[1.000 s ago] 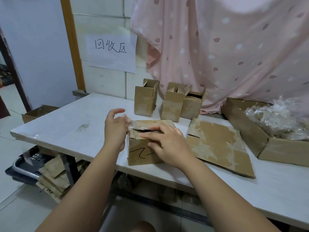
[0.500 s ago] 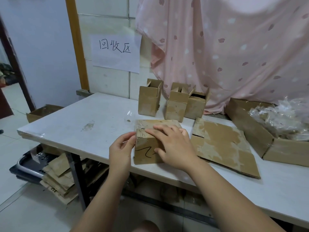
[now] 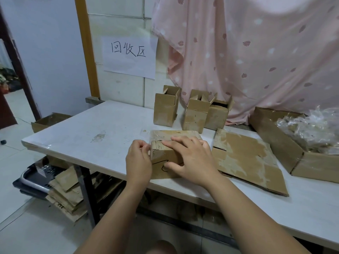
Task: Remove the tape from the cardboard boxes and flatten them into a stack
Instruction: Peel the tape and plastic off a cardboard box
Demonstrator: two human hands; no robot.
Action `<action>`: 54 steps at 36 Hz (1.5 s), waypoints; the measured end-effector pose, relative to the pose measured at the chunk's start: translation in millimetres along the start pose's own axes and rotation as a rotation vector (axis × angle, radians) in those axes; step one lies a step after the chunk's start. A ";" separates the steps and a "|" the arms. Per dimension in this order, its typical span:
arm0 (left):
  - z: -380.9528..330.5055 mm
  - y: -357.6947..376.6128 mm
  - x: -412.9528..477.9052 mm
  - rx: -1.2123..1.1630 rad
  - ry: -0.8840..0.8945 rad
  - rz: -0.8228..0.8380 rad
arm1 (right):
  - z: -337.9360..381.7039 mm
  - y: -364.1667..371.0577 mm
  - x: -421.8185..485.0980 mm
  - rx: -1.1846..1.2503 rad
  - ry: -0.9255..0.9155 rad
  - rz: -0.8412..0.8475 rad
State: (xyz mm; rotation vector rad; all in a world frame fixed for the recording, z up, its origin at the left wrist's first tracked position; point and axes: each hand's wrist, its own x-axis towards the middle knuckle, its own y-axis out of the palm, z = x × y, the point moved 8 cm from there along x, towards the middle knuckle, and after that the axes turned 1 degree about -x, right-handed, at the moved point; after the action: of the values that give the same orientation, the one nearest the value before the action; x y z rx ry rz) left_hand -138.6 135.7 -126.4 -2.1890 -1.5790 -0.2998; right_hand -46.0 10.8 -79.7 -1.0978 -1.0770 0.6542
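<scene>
Since half a second ago the left hand [image 3: 138,159] has climbed from the box's left face to its upper left corner and its fingers [image 3: 145,146] have drawn together, while the right hand [image 3: 191,159] has kept its place on top with the thumb now down on the front face. Sitting at 12 o'clock from the person, near the bench's [image 3: 91,131] front edge, the box [image 3: 160,153] has its longer side running roughly 9 to 3 o'clock. Clear tape [image 3: 153,133] glints on the top panel at about 1 o'clock from the left fingers and just beside them, so the left hand is the nearer one to its end. Those fingers are narrowed to a pinch of thumb against forefinger at the corner, apparently on the tape's loose end, though the film is too clear to be sure. The right fingers [image 3: 180,139] lie straight and spread across the top, pressing it down and curling round nothing. My judgement is that the next pull should go from the corner towards 9 o'clock or up and back along the seam, with the right hand bracing against it; a thin strip may tear short or lift the paper skin. A flattened sheet [image 3: 244,156] lies at 3 o'clock beside the box, and 3 upright boxes [image 3: 195,114] wait at 12 o'clock behind it.
</scene>
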 end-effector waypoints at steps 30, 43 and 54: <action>-57.1 -17.1 29.6 0.277 0.251 0.443 | -4.8 -17.2 2.2 0.432 0.101 -0.141; -60.2 -20.6 21.9 0.213 0.139 0.215 | 35.1 -4.1 -13.0 0.223 -0.072 -0.178; -24.3 -19.1 35.4 -0.158 -0.242 0.224 | 22.9 -0.1 -5.0 0.354 -0.099 -0.133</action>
State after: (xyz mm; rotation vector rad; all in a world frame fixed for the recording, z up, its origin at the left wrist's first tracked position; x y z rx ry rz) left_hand -143.1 159.7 -86.3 -2.5804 -1.4521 -0.0964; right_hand -69.1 15.1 -79.9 -0.6896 -1.0597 0.7645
